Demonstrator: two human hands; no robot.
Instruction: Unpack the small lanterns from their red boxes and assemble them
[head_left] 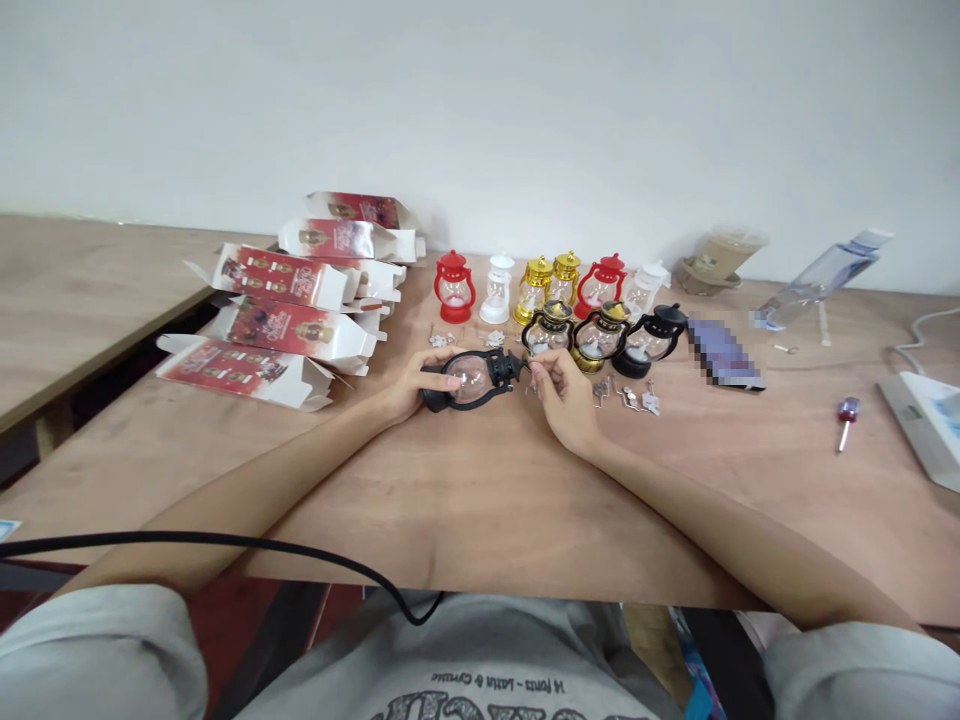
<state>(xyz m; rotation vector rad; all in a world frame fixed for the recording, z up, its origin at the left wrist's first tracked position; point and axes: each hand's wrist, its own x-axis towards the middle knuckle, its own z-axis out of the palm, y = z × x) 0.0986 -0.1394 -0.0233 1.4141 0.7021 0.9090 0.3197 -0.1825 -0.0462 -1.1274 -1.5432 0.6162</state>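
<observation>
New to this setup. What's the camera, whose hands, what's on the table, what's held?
There is one picture, from a camera worn on the person's head, looking forward and down, so the arms reach in from the bottom. No machine: two bare hands. The left hand grips a black toy lantern lying on its side on the wooden table. The right hand pinches at the lantern's top end; what it pinches is too small to tell. Behind stand more small lanterns in red, white, gold and black. To the left lie printed cartons; to the right, a screwdriver. Small metal parts lie near the right hand.

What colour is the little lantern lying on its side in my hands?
Black, with a clear globe: the lantern shows best in the head view.
</observation>
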